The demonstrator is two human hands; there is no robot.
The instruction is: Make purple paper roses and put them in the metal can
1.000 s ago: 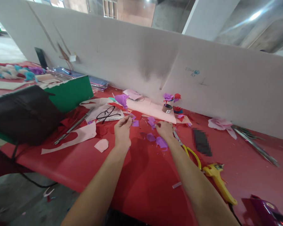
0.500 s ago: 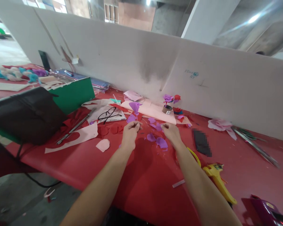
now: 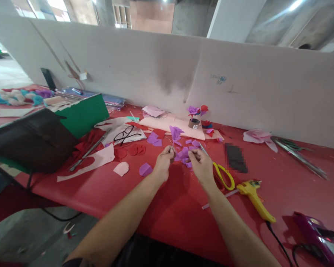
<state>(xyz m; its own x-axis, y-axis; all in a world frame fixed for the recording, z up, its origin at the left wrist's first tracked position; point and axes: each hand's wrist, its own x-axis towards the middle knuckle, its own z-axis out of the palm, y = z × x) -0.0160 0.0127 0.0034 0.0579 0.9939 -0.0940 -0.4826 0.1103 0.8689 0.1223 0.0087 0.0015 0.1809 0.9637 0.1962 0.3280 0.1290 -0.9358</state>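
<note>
1. Centrally in the head view, our left hand (image 3: pixel 164 160) grips a thin stem between thumb and fingers; the purple paper flower (image 3: pixel 176 132) on it rises just above the fingertips, its cupped head uppermost.
2. Facing it, our right hand (image 3: pixel 202 165) pinches a purple petal (image 3: pixel 184 152) at the edge, just beside the stem; the two hands are near but apart.
3. More purple pieces (image 3: pixel 153 138) lie on the red table (image 3: pixel 167 215) beyond our left hand, and a single purple cutout (image 3: pixel 146 170) sits near our left wrist.
4. Close to our right wrist we see yellow-handled scissors (image 3: pixel 233 181), then a yellow glue gun (image 3: pixel 253 195), with a translucent stick (image 3: pixel 206 206) passing our forearm toward it.
5. Behind our hands, a purple rose (image 3: pixel 193 110) and a red rose (image 3: pixel 204 108) stand at a brown tape roll (image 3: pixel 194 126), in front of the white partition (image 3: pixel 122 66).
6. Leftward we have black eyeglasses (image 3: pixel 127 132), red cutouts (image 3: pixel 133 150), a pale pink cutout (image 3: pixel 121 169), a dark bag (image 3: pixel 28 139) and a green panel (image 3: pixel 86 113).
7. Beyond the scissors, a dark object (image 3: pixel 236 158) is too pixelated for us to identify.
</note>
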